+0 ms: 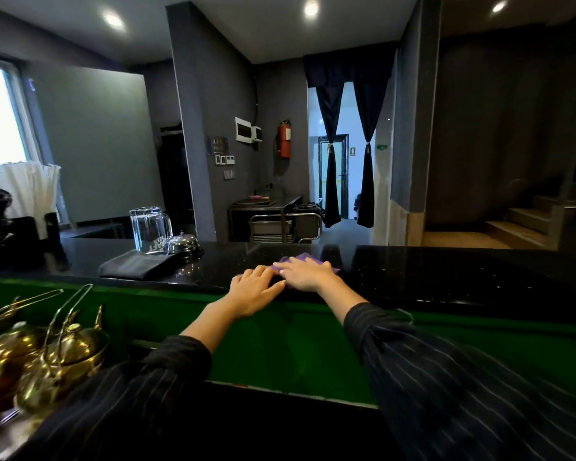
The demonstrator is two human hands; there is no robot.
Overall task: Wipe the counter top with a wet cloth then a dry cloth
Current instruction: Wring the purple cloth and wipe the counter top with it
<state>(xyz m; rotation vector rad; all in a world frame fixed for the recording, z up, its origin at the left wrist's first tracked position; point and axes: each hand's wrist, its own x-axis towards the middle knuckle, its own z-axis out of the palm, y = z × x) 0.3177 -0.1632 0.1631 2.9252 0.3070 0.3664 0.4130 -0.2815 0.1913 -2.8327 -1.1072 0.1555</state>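
**Pressed flat: purple cloth (305, 259) on the counter top (446, 271)**

The cloth is pinned to the glossy black surface near its front edge by the right hand (305, 276) — fingers laid straight, none curled round it. The left hand (255, 289) is rested just beside, fingers extended, nothing grasped. Further left, a folded dark cloth (140, 263) is seen by a glass pitcher (148, 229) and a service bell (183, 244).

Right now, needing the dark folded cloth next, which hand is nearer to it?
Left. The left hand lies on the counter right of the dark folded cloth; the right hand is farther right, on the purple cloth.
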